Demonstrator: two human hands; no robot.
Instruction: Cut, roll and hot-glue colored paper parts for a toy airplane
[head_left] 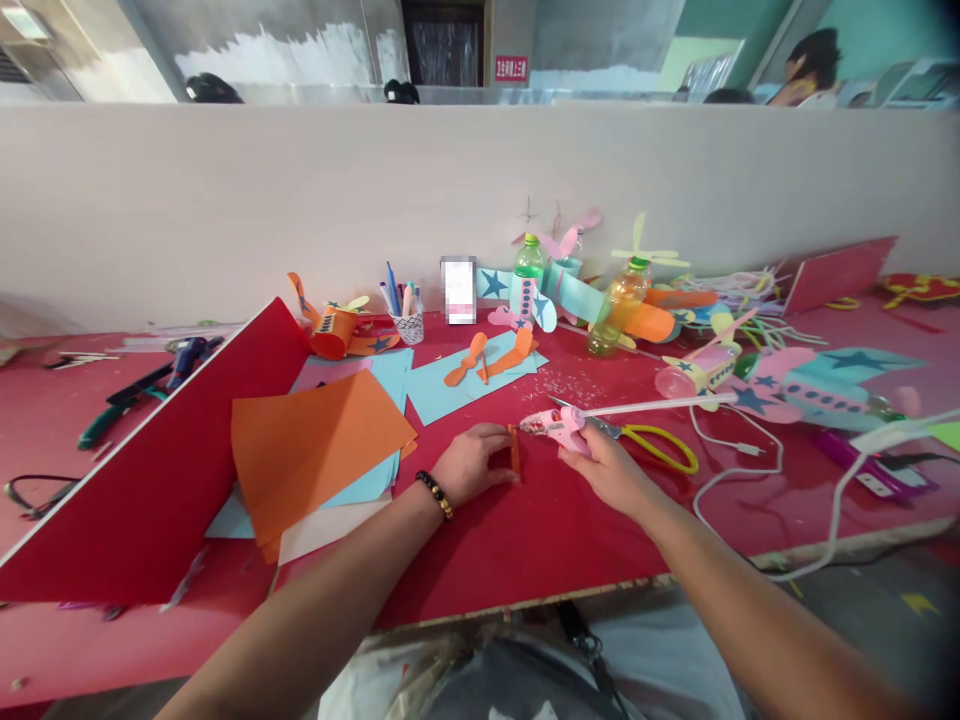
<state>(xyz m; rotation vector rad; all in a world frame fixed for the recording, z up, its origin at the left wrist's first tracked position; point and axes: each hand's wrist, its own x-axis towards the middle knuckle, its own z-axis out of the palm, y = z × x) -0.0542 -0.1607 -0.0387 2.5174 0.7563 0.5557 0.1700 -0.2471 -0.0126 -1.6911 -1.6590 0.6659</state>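
Note:
My left hand [471, 465], with a beaded bracelet at the wrist, pinches a narrow orange paper strip [515, 455] low over the red table. In my right hand [600, 465] is a pink hot glue gun [559, 425], its nozzle pointing left at the strip's upper end. A long pale glue stick [660, 404] sticks out of the gun's back to the right. Beyond my hands, an orange propeller cutout [466, 362] and a bent orange paper piece [514, 352] lie on light blue sheets [433, 390]. Yellow-handled scissors [664, 447] rest just right of the gun.
Orange paper sheets [319, 450] are stacked left, beside a leaning red board [187, 480]. Bottle-and-paper planes [529, 285] stand along the white partition [300, 200], near a pen cup [409, 325] and a phone [459, 290]. A white cable [780, 460] loops at right.

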